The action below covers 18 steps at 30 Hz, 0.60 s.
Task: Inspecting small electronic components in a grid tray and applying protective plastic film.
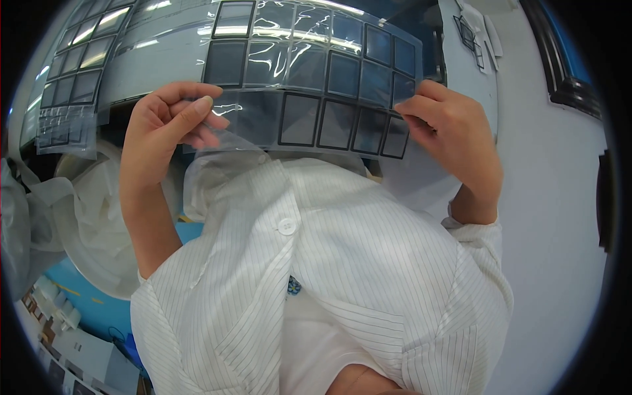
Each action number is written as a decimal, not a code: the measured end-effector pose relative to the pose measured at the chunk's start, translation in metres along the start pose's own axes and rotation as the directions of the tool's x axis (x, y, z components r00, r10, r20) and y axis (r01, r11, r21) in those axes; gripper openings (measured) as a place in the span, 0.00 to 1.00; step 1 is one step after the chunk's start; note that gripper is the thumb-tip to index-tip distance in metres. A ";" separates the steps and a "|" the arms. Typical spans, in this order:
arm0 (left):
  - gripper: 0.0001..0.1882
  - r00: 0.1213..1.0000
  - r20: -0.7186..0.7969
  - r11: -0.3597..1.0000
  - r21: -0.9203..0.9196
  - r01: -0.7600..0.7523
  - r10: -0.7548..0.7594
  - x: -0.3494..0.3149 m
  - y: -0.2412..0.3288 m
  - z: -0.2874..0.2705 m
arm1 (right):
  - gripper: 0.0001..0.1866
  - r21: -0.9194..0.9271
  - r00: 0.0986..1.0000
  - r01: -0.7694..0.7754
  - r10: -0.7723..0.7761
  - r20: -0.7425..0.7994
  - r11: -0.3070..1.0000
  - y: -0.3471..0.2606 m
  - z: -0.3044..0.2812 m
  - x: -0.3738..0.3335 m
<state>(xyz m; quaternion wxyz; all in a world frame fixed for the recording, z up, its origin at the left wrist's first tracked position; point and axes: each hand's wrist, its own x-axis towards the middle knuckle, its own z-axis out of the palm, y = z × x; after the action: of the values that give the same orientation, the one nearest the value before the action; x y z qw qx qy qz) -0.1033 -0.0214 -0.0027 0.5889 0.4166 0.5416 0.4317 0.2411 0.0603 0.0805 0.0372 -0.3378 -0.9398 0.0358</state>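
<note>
A clear plastic sheet (332, 80) bearing rows of black-framed dark rectangular panels lies on the table in front of me. Along its near side runs a strip with several more black-bordered panels (299, 120). My left hand (174, 115) is at the left end of this strip, its fingers loosely curled and apart, with nothing visible between them. At the right end, my right hand (447, 125) has its thumb and forefinger pinched together on the edge of the clear plastic. The pinched part itself is mostly hidden by the fingertips.
More black-framed panels (72, 89) lie on the table at the far left. Below them stands a white bin (99, 276) lined with translucent plastic. Loose black frames (466, 33) are at the upper right. A black-edged screen (559, 79) is beyond, beside a white surface (559, 217).
</note>
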 end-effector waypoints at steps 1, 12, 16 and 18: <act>0.15 1.000 -0.004 1.000 -0.014 0.004 -0.005 0.000 0.000 0.000 | 0.07 0.000 1.000 -0.006 0.006 -0.010 1.000 0.002 -0.001 -0.002; 0.14 0.999 0.047 0.999 -0.026 0.018 -0.017 0.004 0.001 0.001 | 0.06 -0.008 0.999 -0.035 0.036 0.026 0.999 0.006 -0.007 -0.013; 0.11 0.997 0.082 1.000 -0.011 0.007 -0.006 0.003 0.002 0.001 | 0.05 -0.069 0.998 -0.047 0.050 0.036 0.997 -0.002 -0.007 -0.012; 0.10 0.993 0.119 1.000 0.004 -0.007 0.007 0.000 0.001 0.006 | 0.05 -0.105 0.996 -0.053 0.060 0.063 0.993 -0.006 -0.010 -0.010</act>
<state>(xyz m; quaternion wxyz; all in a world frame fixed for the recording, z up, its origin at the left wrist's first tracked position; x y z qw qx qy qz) -0.0976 -0.0211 -0.0009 0.6177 0.4449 0.5050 0.4068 0.2457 0.0499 0.0901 -0.0127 -0.3644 -0.9312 -0.0008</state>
